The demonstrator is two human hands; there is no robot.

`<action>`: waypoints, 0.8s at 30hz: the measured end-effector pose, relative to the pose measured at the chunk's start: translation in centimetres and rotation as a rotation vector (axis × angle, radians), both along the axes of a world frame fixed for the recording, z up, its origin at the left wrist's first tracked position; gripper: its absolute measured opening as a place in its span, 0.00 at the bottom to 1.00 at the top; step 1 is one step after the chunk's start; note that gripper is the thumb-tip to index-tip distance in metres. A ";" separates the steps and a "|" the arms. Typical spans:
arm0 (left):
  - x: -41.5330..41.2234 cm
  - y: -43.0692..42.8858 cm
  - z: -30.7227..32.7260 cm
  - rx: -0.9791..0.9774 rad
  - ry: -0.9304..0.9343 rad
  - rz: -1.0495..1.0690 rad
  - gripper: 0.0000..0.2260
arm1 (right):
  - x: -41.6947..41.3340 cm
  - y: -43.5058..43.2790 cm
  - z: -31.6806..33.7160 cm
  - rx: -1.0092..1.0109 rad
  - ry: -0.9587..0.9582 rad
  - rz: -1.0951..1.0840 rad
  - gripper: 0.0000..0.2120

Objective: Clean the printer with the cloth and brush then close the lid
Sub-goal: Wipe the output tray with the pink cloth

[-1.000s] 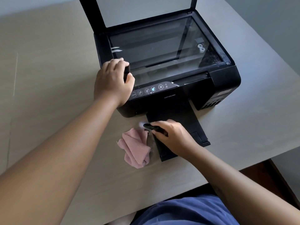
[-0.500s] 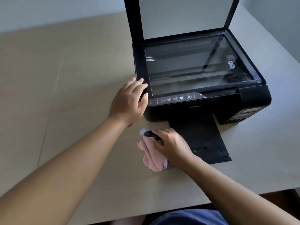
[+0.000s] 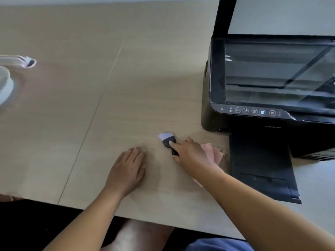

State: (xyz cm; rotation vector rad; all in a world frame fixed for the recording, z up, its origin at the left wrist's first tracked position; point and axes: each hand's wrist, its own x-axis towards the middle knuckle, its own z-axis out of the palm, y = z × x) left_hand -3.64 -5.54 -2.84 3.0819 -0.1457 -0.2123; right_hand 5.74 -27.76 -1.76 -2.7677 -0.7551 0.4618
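The single wide-angle head camera looks forward and steeply down from above the near edge of the pale wood-grain table point(image 3: 76, 109), close to it. Both bare forearms point(image 3: 90, 214) enter from the bottom; the black flatbed printer point(image 3: 244, 124) is cropped by the right edge.

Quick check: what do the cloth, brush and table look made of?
Cloth: soft pink fabric, matte, crumpled into folds. Brush: black handle, likely plastic, with pale bristles, blurred. Table: pale wood-grain top, probably laminate, matte, with one straight seam.
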 end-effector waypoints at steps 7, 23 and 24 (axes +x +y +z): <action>-1.0 -0.9 -1.2 -0.044 0.034 0.076 0.24 | -3.8 -2.6 -0.1 -0.023 -0.029 -0.299 0.33; 18.6 -16.4 12.0 -0.341 -0.390 -0.396 0.18 | -7.2 -10.1 4.2 0.584 -0.418 -0.498 0.23; 19.4 -17.6 12.3 -0.339 -0.356 -0.410 0.19 | -6.7 -11.6 4.9 0.580 -0.479 -0.566 0.22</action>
